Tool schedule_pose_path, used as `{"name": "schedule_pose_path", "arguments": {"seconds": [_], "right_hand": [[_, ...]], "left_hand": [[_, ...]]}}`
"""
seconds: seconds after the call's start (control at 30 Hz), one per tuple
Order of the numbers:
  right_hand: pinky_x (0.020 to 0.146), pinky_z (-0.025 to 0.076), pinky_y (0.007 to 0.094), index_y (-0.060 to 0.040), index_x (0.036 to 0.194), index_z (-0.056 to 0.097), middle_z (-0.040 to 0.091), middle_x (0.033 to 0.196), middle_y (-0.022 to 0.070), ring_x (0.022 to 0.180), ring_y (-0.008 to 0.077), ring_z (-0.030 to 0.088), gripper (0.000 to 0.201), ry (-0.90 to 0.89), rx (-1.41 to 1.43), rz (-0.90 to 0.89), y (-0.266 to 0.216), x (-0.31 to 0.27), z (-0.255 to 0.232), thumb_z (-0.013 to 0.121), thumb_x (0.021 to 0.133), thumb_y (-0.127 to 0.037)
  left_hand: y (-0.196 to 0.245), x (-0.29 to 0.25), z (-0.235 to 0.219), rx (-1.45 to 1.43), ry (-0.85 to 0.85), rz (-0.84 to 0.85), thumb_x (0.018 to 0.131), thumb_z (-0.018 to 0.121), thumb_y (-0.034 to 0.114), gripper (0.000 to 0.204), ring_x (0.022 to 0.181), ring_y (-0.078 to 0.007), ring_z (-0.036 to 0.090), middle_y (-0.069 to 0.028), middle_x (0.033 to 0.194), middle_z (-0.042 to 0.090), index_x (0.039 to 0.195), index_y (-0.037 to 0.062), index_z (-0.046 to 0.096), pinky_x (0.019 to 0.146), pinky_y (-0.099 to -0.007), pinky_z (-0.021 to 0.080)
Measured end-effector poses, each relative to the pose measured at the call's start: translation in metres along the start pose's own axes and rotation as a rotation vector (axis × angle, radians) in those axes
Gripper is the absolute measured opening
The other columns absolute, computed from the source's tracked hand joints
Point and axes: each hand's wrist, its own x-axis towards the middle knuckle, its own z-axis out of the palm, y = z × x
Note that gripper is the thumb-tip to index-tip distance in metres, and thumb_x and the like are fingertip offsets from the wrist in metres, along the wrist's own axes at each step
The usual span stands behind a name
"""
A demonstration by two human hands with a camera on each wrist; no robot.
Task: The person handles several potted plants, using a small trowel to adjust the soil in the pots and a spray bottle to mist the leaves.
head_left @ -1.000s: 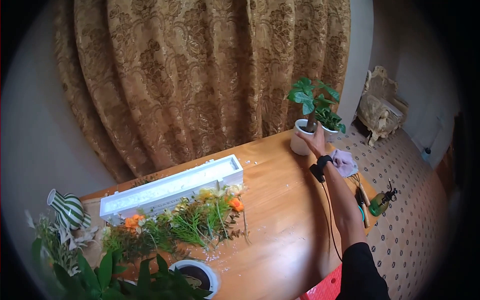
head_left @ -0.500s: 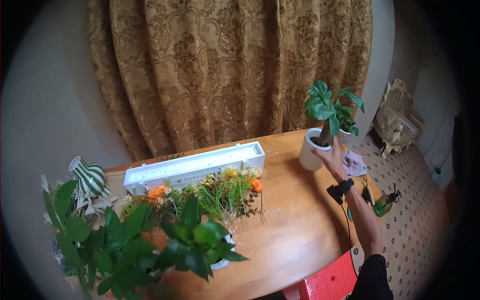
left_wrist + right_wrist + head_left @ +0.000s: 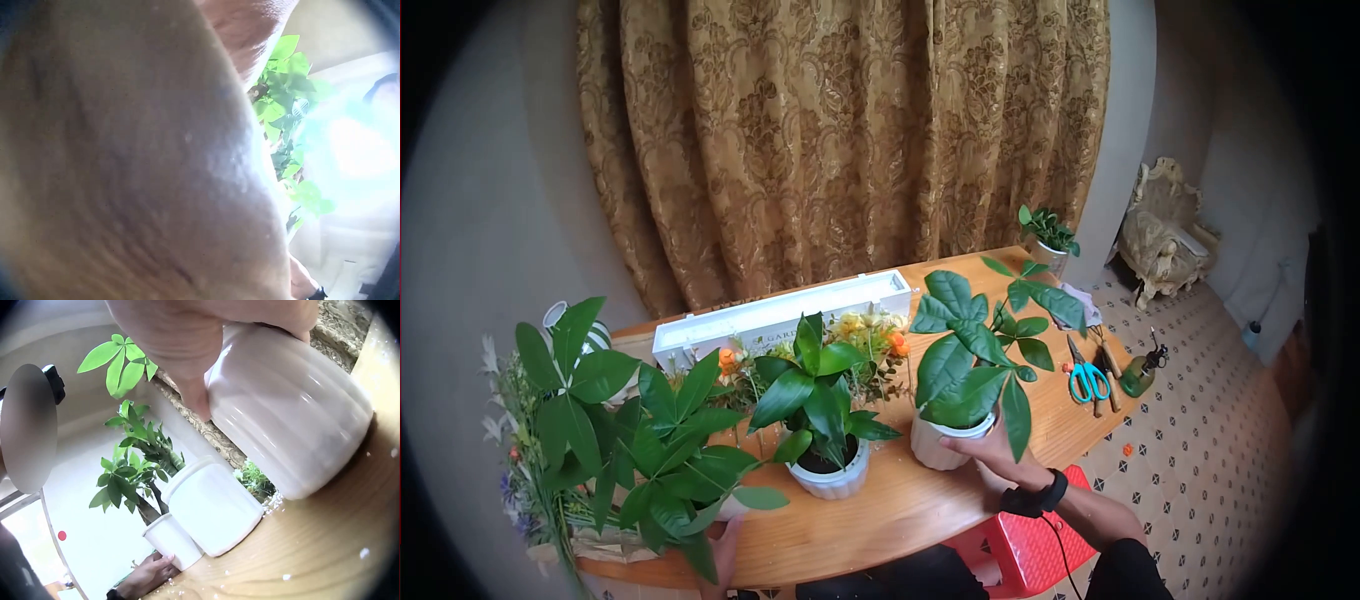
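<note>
Right hand (image 3: 993,452) grips ribbed white pot (image 3: 935,446) of money tree (image 3: 972,380), right of centre | left hand (image 3: 723,545) clasps smooth white pot (image 3: 174,540), lower left | hands well apart

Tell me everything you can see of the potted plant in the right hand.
The potted plant has broad, glossy green leaves above a white, shallowly ribbed pot that looks ceramic. It looks roughly upright, on or just above the wooden table, toward its near side. The right hand grips the pot near its rim.
</note>
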Motion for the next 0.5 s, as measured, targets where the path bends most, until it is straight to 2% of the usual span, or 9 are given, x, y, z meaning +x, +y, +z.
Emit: {"name": "schedule_pose_path", "arguments": {"seconds": [0.03, 0.1, 0.13, 0.2, 0.23, 0.3, 0.33, 0.4, 0.5], "right_hand": [[0.1, 0.051, 0.0353, 0.0004, 0.14, 0.049, 0.061, 0.13, 0.0103, 0.118, 0.0193, 0.06, 0.082, 0.022, -0.121, -0.018, 0.001, 0.002, 0.002, 0.093, 0.073, -0.014], [0.098, 0.051, 0.0351, 0.0007, 0.138, 0.052, 0.063, 0.128, 0.0103, 0.117, 0.0194, 0.061, 0.079, 0.044, -0.066, 0.01, -0.005, -0.007, 0.003, 0.093, 0.073, -0.015], [0.098, 0.051, 0.0351, 0.0007, 0.138, 0.052, 0.063, 0.128, 0.0103, 0.117, 0.0194, 0.061, 0.079, 0.045, -0.069, 0.007, -0.004, -0.008, 0.003, 0.093, 0.073, -0.015], [0.097, 0.051, 0.0354, 0.0007, 0.138, 0.051, 0.063, 0.129, 0.0106, 0.116, 0.0198, 0.061, 0.079, 0.035, -0.105, 0.004, 0.001, -0.01, 0.001, 0.092, 0.073, -0.016], [0.097, 0.051, 0.0354, 0.0007, 0.138, 0.051, 0.063, 0.129, 0.0106, 0.116, 0.0198, 0.061, 0.079, 0.037, -0.107, 0.003, -0.001, -0.01, 0.001, 0.092, 0.073, -0.016], [0.097, 0.052, 0.0369, 0.0007, 0.14, 0.05, 0.063, 0.13, 0.0115, 0.117, 0.0216, 0.062, 0.082, 0.028, -0.099, 0.022, -0.005, -0.01, 0.0, 0.093, 0.073, -0.019], [0.097, 0.052, 0.0369, 0.0007, 0.14, 0.05, 0.063, 0.13, 0.0115, 0.117, 0.0216, 0.062, 0.082, 0.033, -0.102, 0.021, 0.004, -0.01, -0.002, 0.093, 0.073, -0.019], [0.101, 0.051, 0.0379, 0.0014, 0.147, 0.043, 0.061, 0.135, 0.0127, 0.121, 0.0226, 0.06, 0.093, 0.045, -0.158, -0.015, 0.03, -0.009, -0.007, 0.094, 0.073, -0.02], [0.106, 0.048, 0.0383, 0.0021, 0.154, 0.033, 0.058, 0.136, 0.0134, 0.126, 0.0235, 0.058, 0.104, 0.066, -0.096, -0.022, 0.024, -0.007, -0.001, 0.095, 0.073, -0.021]], "left_hand": [[0.001, -0.001, 0.0, -0.006, -0.001, 0.002, 0.085, 0.081, 0.015, 0.058, 0.121, -0.0247, 0.061, -0.0146, 0.128, 0.066, 0.134, -0.0025, 0.055, 0.106, -0.0372, 0.044], [0.005, -0.003, 0.0, -0.1, -0.046, -0.082, 0.086, 0.08, 0.009, 0.066, 0.129, -0.0248, 0.055, -0.016, 0.138, 0.059, 0.142, -0.0028, 0.045, 0.111, -0.038, 0.04], [0.001, -0.002, 0.0, -0.103, -0.047, -0.08, 0.086, 0.08, 0.009, 0.066, 0.129, -0.0248, 0.055, -0.016, 0.138, 0.059, 0.142, -0.0028, 0.045, 0.111, -0.038, 0.04], [-0.015, 0.001, 0.0, -0.171, -0.096, 0.008, 0.087, 0.079, 0.005, 0.073, 0.133, -0.0259, 0.051, -0.0173, 0.143, 0.054, 0.146, -0.0026, 0.038, 0.114, -0.0391, 0.038], [-0.026, 0.003, 0.002, -0.174, -0.098, 0.009, 0.087, 0.079, 0.005, 0.073, 0.133, -0.0259, 0.051, -0.0173, 0.143, 0.054, 0.146, -0.0026, 0.038, 0.114, -0.0391, 0.038], [-0.044, 0.006, 0.007, -0.21, -0.031, 0.128, 0.087, 0.078, 0.005, 0.071, 0.133, -0.0265, 0.05, -0.018, 0.143, 0.053, 0.146, -0.0029, 0.038, 0.114, -0.0388, 0.037], [-0.042, 0.006, 0.008, -0.212, -0.036, 0.132, 0.087, 0.078, 0.005, 0.071, 0.133, -0.0265, 0.05, -0.018, 0.143, 0.053, 0.146, -0.0029, 0.038, 0.114, -0.0388, 0.037], [-0.035, 0.005, 0.007, -0.297, -0.038, -0.021, 0.087, 0.078, 0.005, 0.072, 0.133, -0.0264, 0.05, -0.0183, 0.143, 0.053, 0.146, -0.0032, 0.038, 0.115, -0.0392, 0.036], [-0.034, 0.006, 0.007, -0.247, -0.004, 0.066, 0.087, 0.078, 0.004, 0.073, 0.134, -0.0264, 0.05, -0.0183, 0.143, 0.053, 0.147, -0.0037, 0.037, 0.115, -0.0396, 0.036]]}}
